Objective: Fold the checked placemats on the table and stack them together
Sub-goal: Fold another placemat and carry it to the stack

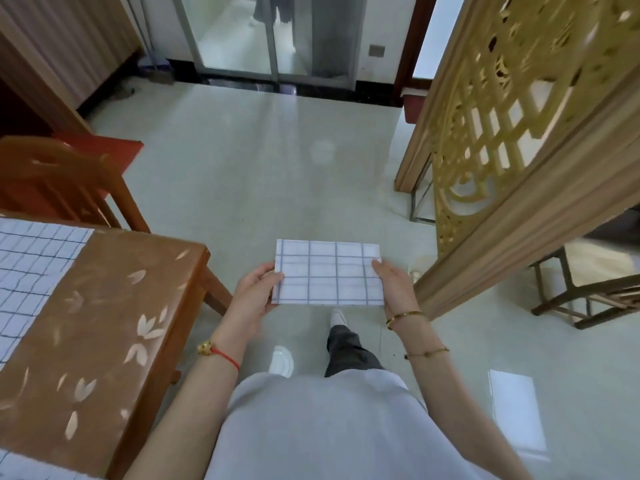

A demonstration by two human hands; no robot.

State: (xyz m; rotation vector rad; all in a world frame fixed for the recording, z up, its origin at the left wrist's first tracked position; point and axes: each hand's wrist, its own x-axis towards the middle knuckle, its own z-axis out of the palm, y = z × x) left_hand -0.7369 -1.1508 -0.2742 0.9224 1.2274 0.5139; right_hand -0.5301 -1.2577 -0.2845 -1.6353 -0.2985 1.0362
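Nearest, a pale grey top and dark trouser leg, with a white shoe (337, 317) on the glossy tiled floor (277, 174). No brand, label or legible writing anywhere. Just beyond, held out in mid-air over the floor: a folded checked placemat (329, 273), white with a blue-grey grid, flat and roughly level. Left hand (258, 294) clamped on its left edge, thumb on top, fingers underneath. Right hand (393, 284) clamped on its right edge the same way. Hands apart, one at each short end, the folded piece spanning between them. Red cord with a gold bead (218, 351) on the left wrist; gold bangle (403, 317) and a thin chain on the right forearm. To the left, well apart from the hands, a brown wooden table (114, 306) patterned with pale petals, carrying another checked placemat (31, 271) spread open at its far-left side. Farther off, a wooden chair (69, 181) behind the table, a carved golden screen (519, 116) on the right, and glass sliding doors (273, 36) at the back.
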